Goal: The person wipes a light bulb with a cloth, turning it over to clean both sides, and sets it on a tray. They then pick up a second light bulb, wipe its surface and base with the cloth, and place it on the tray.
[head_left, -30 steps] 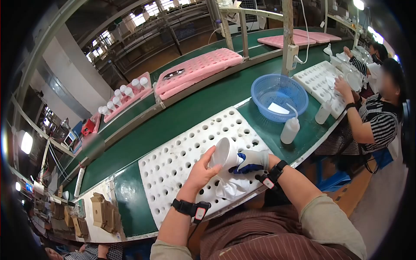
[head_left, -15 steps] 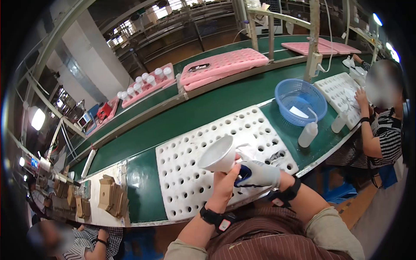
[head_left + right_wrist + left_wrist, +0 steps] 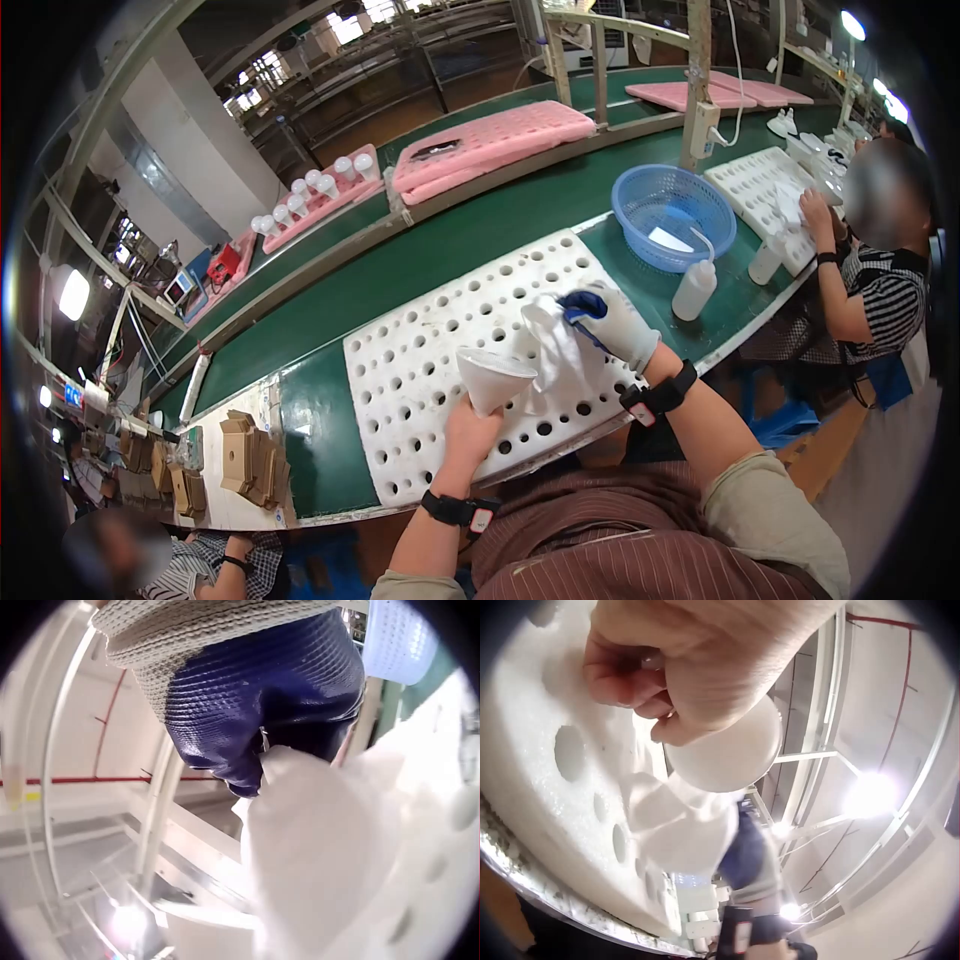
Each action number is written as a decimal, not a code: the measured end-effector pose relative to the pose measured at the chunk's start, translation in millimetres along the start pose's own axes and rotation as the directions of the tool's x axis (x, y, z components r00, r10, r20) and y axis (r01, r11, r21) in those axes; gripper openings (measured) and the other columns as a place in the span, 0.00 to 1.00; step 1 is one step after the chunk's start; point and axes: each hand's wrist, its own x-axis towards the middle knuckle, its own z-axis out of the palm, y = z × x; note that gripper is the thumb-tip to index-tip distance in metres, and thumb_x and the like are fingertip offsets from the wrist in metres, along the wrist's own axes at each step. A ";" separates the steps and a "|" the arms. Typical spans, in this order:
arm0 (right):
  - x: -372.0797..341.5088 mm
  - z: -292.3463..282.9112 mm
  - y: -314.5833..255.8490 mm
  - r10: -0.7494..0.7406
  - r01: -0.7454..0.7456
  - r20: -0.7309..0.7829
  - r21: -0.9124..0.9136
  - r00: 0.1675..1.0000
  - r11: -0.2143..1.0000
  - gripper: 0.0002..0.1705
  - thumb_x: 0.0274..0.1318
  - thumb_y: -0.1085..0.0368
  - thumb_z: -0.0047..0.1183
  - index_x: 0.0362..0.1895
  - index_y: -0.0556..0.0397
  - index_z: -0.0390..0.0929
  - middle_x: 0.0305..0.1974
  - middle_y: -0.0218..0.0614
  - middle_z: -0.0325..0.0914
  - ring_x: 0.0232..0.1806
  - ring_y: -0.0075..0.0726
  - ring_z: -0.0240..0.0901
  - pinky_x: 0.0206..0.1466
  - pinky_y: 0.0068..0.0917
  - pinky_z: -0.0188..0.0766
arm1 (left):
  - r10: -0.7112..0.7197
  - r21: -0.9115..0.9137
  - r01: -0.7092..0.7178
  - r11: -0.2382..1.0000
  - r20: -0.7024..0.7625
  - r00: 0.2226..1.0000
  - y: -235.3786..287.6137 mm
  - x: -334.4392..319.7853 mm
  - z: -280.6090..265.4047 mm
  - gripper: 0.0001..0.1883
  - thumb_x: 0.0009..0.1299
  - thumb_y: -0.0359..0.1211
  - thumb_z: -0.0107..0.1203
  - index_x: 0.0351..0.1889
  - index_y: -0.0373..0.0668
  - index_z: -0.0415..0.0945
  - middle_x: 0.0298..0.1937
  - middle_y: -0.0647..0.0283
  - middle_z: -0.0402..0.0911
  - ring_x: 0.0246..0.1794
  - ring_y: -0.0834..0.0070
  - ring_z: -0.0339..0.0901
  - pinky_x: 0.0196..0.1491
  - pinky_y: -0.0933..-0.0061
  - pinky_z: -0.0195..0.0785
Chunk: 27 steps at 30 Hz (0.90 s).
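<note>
My bare left hand (image 3: 472,435) grips a white cone-shaped cup (image 3: 495,375) by its narrow lower end, the wide rim facing up. In the left wrist view the curled fingers (image 3: 630,686) cover that end, and the cup's smooth rounded wall (image 3: 735,754) shows beyond them. To its right, my right hand (image 3: 615,325), in a grey knit glove with a blue coated palm, pinches a white cloth (image 3: 560,355). The cloth (image 3: 322,855) hangs from the blue fingertips in the right wrist view. Both hands are over a white foam tray (image 3: 420,340) full of round holes.
A blue basket (image 3: 625,215) and a white squeeze bottle (image 3: 695,292) stand right of the tray. Beyond the green bench (image 3: 330,310) lie pink foam trays (image 3: 490,145), one bearing several bulbs. Cardboard pieces (image 3: 250,460) stand at left. Another person (image 3: 875,280) works at right.
The right hand has moved away from the cup, up and right, drawing the cloth out so it hangs between the hands. The left hand still holds the cup, now tipped more upright.
</note>
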 end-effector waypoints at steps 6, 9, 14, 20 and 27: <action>-26.4 58.8 -56.5 -0.555 0.569 0.134 -0.272 0.821 0.776 0.25 0.42 0.61 0.62 0.50 0.45 0.78 0.45 0.42 0.74 0.48 0.52 0.69 0.53 0.42 0.69 | 0.178 -0.100 -0.166 0.981 0.126 0.976 -9.3 -3.9 22.2 0.17 0.58 0.34 0.62 0.43 0.36 0.77 0.35 0.49 0.84 0.39 0.56 0.82 0.41 0.64 0.73; -29.8 48.3 -49.6 -0.627 0.629 0.106 -0.276 0.771 0.727 0.25 0.40 0.62 0.64 0.48 0.42 0.78 0.46 0.43 0.73 0.48 0.51 0.68 0.53 0.43 0.69 | -0.136 -0.603 0.414 0.682 0.451 0.882 7.7 -11.5 12.2 0.07 0.66 0.30 0.57 0.39 0.38 0.73 0.19 0.67 0.72 0.11 0.78 0.64 0.14 0.74 0.56; -37.3 18.1 12.2 -0.361 0.383 0.130 -0.278 0.924 0.881 0.19 0.41 0.73 0.59 0.43 0.49 0.81 0.39 0.40 0.75 0.43 0.48 0.71 0.46 0.35 0.70 | -0.041 -0.818 0.418 0.394 0.439 0.898 29.5 -4.0 -42.0 0.05 0.68 0.25 0.52 0.32 0.43 0.67 0.15 0.74 0.59 0.09 0.86 0.52 0.12 0.81 0.45; -39.8 -9.3 -80.9 -0.405 0.407 -0.049 0.064 0.913 0.911 0.18 0.44 0.74 0.54 0.44 0.51 0.81 0.45 0.42 0.76 0.49 0.47 0.72 0.55 0.36 0.69 | -0.208 -0.473 0.409 0.781 0.420 0.883 21.3 -5.3 -25.9 0.06 0.65 0.28 0.57 0.36 0.36 0.73 0.17 0.67 0.71 0.12 0.79 0.67 0.17 0.76 0.61; -18.4 47.7 -74.0 -0.393 0.363 0.353 0.152 0.849 0.919 0.21 0.61 0.57 0.50 0.58 0.45 0.74 0.56 0.43 0.73 0.56 0.52 0.69 0.64 0.42 0.62 | 0.122 -0.070 -0.105 0.992 0.325 0.938 1.7 -29.0 7.9 0.14 0.61 0.32 0.60 0.45 0.39 0.79 0.42 0.55 0.84 0.43 0.66 0.82 0.47 0.67 0.71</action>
